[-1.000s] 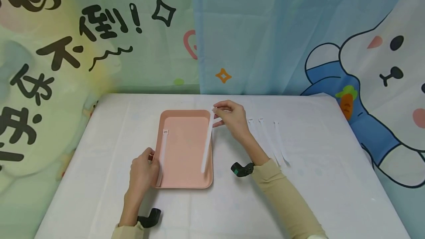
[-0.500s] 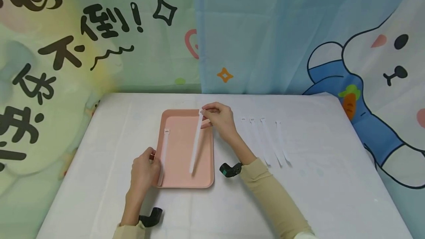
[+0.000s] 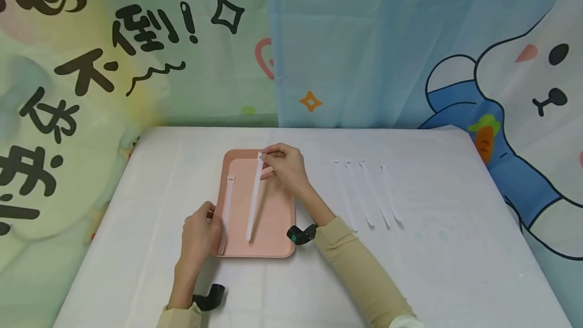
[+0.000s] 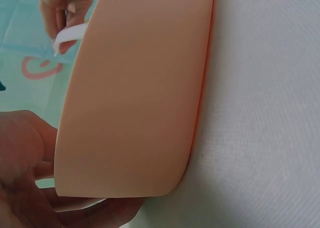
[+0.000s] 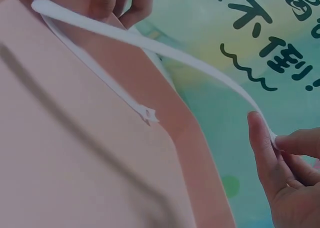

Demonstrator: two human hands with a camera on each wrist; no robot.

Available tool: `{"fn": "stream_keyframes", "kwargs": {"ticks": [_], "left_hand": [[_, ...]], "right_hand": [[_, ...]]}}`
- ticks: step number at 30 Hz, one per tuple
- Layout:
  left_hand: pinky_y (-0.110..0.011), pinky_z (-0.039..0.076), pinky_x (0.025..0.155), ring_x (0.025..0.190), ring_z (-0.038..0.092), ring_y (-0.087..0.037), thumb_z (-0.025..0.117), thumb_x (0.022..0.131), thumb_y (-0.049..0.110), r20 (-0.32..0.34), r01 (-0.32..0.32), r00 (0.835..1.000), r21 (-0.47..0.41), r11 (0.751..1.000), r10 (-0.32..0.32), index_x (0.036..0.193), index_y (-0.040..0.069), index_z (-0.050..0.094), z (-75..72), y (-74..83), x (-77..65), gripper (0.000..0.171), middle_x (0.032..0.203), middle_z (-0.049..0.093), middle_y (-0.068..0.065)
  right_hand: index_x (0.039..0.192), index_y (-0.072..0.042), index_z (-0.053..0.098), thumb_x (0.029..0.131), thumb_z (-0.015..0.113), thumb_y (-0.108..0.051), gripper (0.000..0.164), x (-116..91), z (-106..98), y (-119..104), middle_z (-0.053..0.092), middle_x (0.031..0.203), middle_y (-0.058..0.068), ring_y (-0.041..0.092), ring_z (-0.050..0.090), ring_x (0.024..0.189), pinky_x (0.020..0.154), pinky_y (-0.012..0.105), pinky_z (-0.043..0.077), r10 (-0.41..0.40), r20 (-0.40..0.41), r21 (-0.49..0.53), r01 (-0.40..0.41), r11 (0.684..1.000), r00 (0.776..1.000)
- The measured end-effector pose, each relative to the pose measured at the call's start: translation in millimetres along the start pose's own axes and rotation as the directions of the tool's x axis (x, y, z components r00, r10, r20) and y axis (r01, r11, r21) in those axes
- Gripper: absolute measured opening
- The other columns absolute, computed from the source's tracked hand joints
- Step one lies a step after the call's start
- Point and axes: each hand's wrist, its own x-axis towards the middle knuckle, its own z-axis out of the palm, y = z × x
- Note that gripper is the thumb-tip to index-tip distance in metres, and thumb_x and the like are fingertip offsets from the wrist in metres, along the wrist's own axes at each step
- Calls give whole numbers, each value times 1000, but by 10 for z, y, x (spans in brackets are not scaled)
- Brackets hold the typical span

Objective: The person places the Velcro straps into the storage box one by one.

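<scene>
A shallow pink tray [image 3: 275, 234] sits on the white-covered table. My left hand [image 3: 199, 232] grips the tray's left side, its fingers bent round the wall [image 4: 130, 97] in the left wrist view. Over the tray, my right hand [image 3: 287, 168] pinches one end of a white Velcro cable tie [image 3: 254, 199] between thumb and fingers. That tie hangs slanting down toward me and casts a shadow on the tray floor; in the right wrist view the held tie [image 5: 185, 59] bows in an arc. A second white tie [image 3: 228, 201], with a slotted head [image 5: 147, 114], lies along the tray's left inner side.
Several more white ties [image 3: 364, 186] lie side by side on the table [image 3: 437, 206], right of the tray. Black wrist cameras [image 3: 301, 235] stick out at both wrists. Behind the table's far edge hangs a printed curtain [image 3: 355, 44].
My right hand has carried the pinched tie leftward, from the tray's right edge to over its middle. The left hand stays on the tray's side.
</scene>
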Motion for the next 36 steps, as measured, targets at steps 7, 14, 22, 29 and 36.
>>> {"fn": "stream_keyframes", "kwargs": {"ticks": [7,14,22,29,36], "left_hand": [[-35,46,54,68,68,-27,59,90,4,4,5,1000,1,1000,-5,101,0,68,0,-7,13,14,89,75,-20],[-36,47,56,72,69,-29,59,91,5,14,13,1000,-4,1000,-12,101,1,68,-5,-5,17,15,91,75,-20],[-37,48,56,73,70,-29,59,91,5,12,17,1000,-1,1000,-17,102,1,68,0,-19,20,15,91,75,-19],[-40,51,57,73,71,-30,59,90,4,12,7,1000,-14,1000,-7,101,1,68,-2,-32,32,15,91,75,-21],[-37,49,56,72,70,-28,59,90,3,22,9,1000,-20,1000,-8,101,1,68,-3,-40,39,14,92,75,-21]], "right_hand": [[113,5,70,95,69,-6,21,61,88,99,71,90,12,33,74,69,71,52,61,15,9,14,-15,1000,1000],[108,5,71,93,71,-4,17,122,173,185,72,87,15,57,69,79,73,61,58,7,18,23,-8,1000,1000],[110,4,69,96,69,-6,17,207,268,311,71,89,17,59,67,84,75,60,58,38,46,10,-38,999,998],[111,3,69,97,67,-9,19,263,337,369,69,88,15,56,69,82,72,58,59,51,39,-41,-49,998,998],[116,5,68,97,66,-8,23,321,385,424,71,93,18,49,72,77,69,51,61,56,64,-99,-50,994,996]]}}
